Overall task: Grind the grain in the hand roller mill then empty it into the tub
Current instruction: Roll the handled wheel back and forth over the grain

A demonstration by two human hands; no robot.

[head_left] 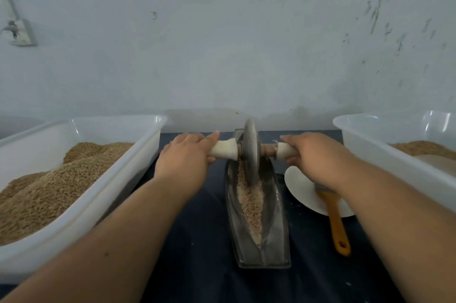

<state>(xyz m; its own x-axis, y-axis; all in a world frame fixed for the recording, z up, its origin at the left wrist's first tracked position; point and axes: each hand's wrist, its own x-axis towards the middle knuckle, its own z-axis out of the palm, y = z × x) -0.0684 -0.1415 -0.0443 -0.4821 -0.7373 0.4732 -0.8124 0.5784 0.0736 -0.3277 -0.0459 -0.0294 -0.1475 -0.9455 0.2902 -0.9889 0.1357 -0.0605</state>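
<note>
Left tub (118, 122): white plastic, left of the mill trough, long side running alongside it, heaped with tan whole grain (49, 186)
Left hand (185, 154): just left of the trough's far end, fingers curled over the pale left handle (225, 150), thumb stretched along it toward the wheel
Wheel (251, 152): grey metal disc standing upright on its edge in the trough's far end, flat faces turned left and right; its axle lies crosswise to the trough
Mill trough (276, 225): grey and boat-shaped, on a dark cloth (197, 241) between the two tubs; its long axis runs from the person toward the wall, and the groove narrows to a point at the near end
Ground grain (249, 201): pale strip along the groove, from the wheel down to the near tip
Right hand (313, 157): just right of the trough's far end, clamped round the right handle (283, 149)
Plate (303, 194): white, just right of the trough, partly under the right wrist
Brush (336, 226): orange handle across the plate's near edge, pointing toward the person, roughly parallel to the trough; head hidden by the forearm
Right tub (370, 144): white, right of the trough beyond the plate, holding a low layer of tan meal (424, 148)
</note>
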